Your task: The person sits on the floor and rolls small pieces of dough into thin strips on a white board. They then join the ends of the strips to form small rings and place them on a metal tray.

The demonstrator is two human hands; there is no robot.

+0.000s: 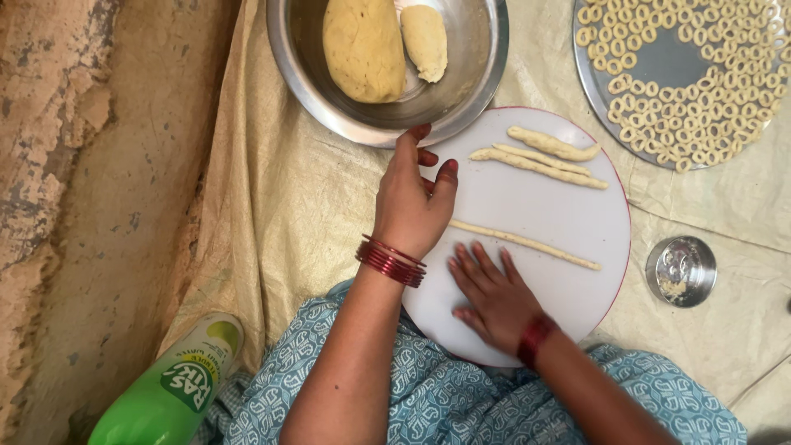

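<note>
On the round white board (527, 214), the right hand (493, 297) lies flat, fingers spread, just below a thin dough rope (525, 244); the left hand (409, 198) rests open at the board's edge, fingertips touching the steel bowl (478, 74), gripping nothing; three more ropes (544, 156) lie beyond.

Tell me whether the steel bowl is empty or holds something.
Holds something: two lumps of dough lie inside the steel bowl.
</note>
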